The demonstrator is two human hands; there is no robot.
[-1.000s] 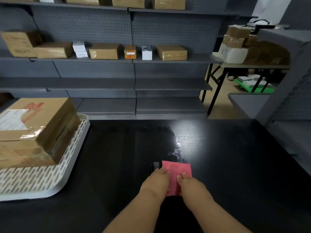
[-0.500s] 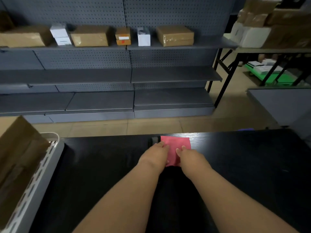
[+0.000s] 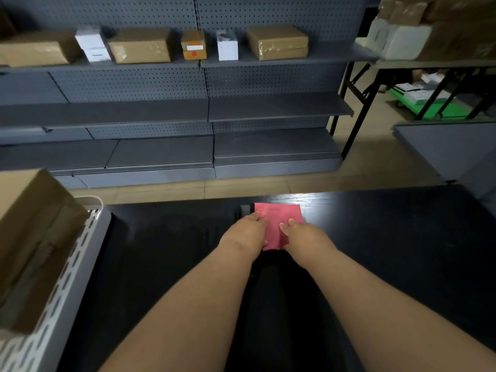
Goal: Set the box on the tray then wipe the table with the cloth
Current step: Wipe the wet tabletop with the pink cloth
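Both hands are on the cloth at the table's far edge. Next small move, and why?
Probably draw the cloth back toward the near side: the left hand and right hand press it flat at the far edge of the table, the box sits on the tray, so wiping is what remains.

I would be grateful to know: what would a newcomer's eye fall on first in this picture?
The pink cloth stands out brightest, lying at the far edge of the black table, with the left hand and right hand pressing on it side by side. Next comes the large cardboard box, sitting in the white perforated tray at the table's left end.
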